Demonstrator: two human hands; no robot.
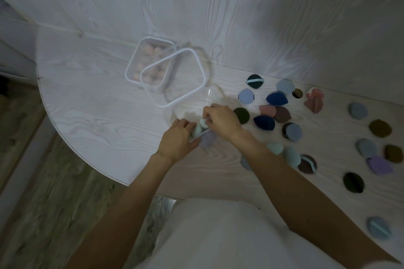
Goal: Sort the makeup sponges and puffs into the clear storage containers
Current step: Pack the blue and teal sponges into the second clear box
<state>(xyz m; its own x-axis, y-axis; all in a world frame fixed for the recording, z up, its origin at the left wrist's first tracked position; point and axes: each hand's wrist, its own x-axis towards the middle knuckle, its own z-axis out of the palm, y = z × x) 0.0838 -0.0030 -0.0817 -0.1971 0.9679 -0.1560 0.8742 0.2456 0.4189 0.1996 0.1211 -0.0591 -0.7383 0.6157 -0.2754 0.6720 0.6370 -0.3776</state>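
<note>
Both hands met over a clear container near the front of the white tabletop. The left hand curled its fingers round the container's near rim, beside a mint sponge. The right hand pinched a second mint sponge between its fingertips, just above the container's opening. A lilac sponge lay against the container's near side, though blur hid whether it was inside or outside.

Further back stood a lidded box holding pink sponges, with a loose white-rimmed lid tilted over its right part.

The unsorted pieces were scattered to the right: two navy sponges, a pink one, a brown one, two more mint sponges by the right forearm, and blue puffs, dark green puffs and olive puffs spread towards the right edge.
</note>
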